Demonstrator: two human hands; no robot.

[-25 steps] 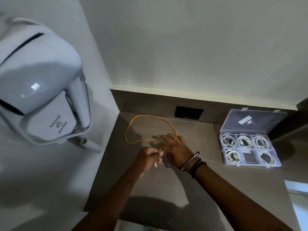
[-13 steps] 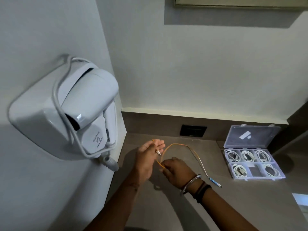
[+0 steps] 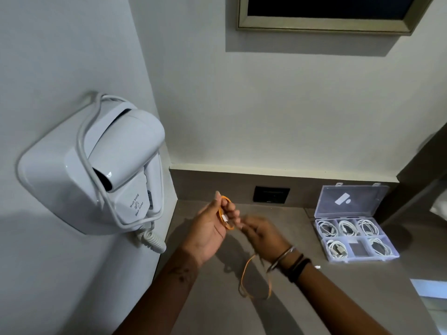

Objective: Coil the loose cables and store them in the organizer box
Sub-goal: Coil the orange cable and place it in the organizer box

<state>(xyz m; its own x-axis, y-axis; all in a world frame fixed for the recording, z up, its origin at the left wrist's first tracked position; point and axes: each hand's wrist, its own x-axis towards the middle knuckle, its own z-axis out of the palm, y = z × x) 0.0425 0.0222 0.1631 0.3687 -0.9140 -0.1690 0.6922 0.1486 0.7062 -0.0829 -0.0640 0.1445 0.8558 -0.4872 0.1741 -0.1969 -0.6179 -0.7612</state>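
An orange cable (image 3: 244,279) runs between both hands above the grey counter. My left hand (image 3: 212,228) is raised palm-up, fingers curled around a small loop of the cable with its white plug against the fingers. My right hand (image 3: 263,238), blurred by motion, grips the cable just to the right; a long loop hangs below its wrist. The clear organizer box (image 3: 355,257) stands open at the right, lid leaning on the back ledge. Several compartments hold coiled white cables (image 3: 336,247); the bottom middle one holds no cable.
A white wall-mounted hair dryer (image 3: 96,165) with a coiled cord juts out at the left, close to my left arm. A black wall socket (image 3: 271,195) sits in the back ledge. A framed panel (image 3: 326,13) hangs above. A small white plug (image 3: 317,267) shows behind my right wrist.
The cable has come off the counter. A loop now wraps my left hand's fingers and the rest hangs under my right wrist. The camera has tilted upward.
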